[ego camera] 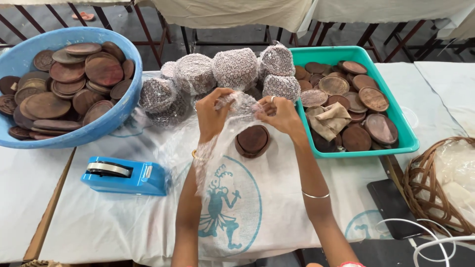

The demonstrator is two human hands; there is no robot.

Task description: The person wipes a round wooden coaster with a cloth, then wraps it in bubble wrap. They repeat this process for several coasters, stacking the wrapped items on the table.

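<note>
Above the discs [253,140], my left hand [212,116] and right hand [283,114] both gripping bubble wrap [241,105], tape dispenser [124,176] nearby.

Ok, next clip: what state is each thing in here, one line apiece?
Left hand: fingers gripping the bubble wrap.
Right hand: fingers gripping the bubble wrap.
Bubble wrap: held up, sheet trailing down, not around the discs.
Stacked wooden discs: unwrapped, lying on the cloth.
Wrapped bundles: fully covered.
Blue tub: heaped with discs.
Teal tray: holds discs and a crumpled cloth.
Tape dispenser: loaded, untouched.
</note>
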